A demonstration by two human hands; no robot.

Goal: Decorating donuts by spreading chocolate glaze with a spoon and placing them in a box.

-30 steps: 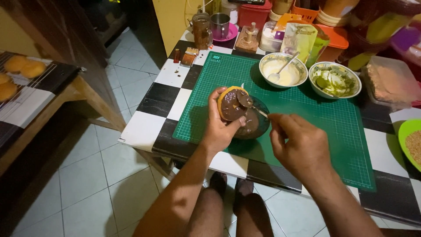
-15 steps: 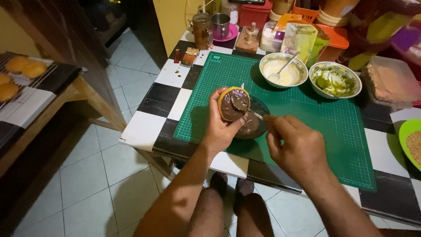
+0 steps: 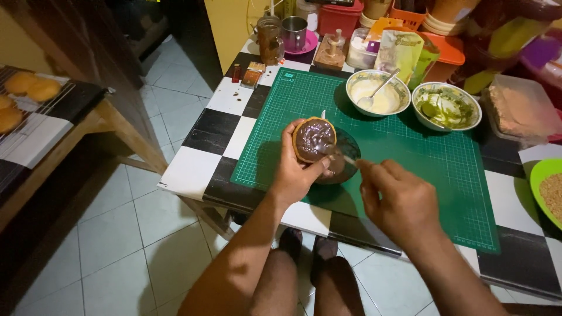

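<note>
The left hand (image 3: 295,172) gripped the chocolate-glazed donut (image 3: 314,139) at the spoon's (image 3: 342,157) ten o'clock, the right hand (image 3: 398,196) pinching its handle.

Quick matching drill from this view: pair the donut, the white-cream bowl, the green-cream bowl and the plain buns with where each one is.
Things:
1. chocolate-coated donut
2. bowl of white cream
3. bowl of green cream
4. plain buns

Places:
A. on the wire rack at far left
B. held in the left hand over the dark bowl
C. on the green mat, with a spoon in it
D. at the mat's far right edge

Pairs: 1-B, 2-C, 3-D, 4-A
</note>
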